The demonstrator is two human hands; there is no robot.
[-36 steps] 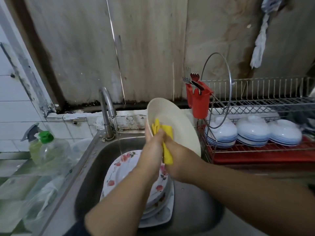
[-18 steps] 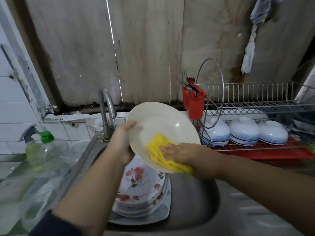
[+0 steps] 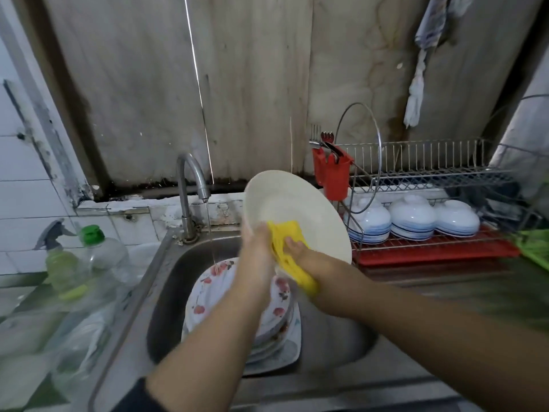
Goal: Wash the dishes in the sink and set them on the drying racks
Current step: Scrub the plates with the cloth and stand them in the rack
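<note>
Stained wall panels are backing a steel sink [image 3: 166,292] where the left hand [image 3: 255,251], grip clamped on the rim, is tilting a cream plate [image 3: 297,209] toward the right hand [image 3: 300,251], which is pinching a yellow cloth [image 3: 285,236] against its face above stacked floral plates [image 3: 208,292].

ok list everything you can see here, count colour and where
cream plate: 1, held tilted over the sink
yellow cloth: 1, against the cream plate
floral plates: a stack, white with red flowers, in the sink
sink: 1, steel, centre
tap: 1, steel, running, behind the sink
drying rack: 1, wire, right
bowls: 3 stacks, white and blue, upside down, lower tier
cutlery holder: 1, red, rack's left end
spray bottle: 1, greenish, left
green-capped bottle: 1, clear, left
left hand: grips the plate's edge
right hand: presses the cloth on the plate
</note>
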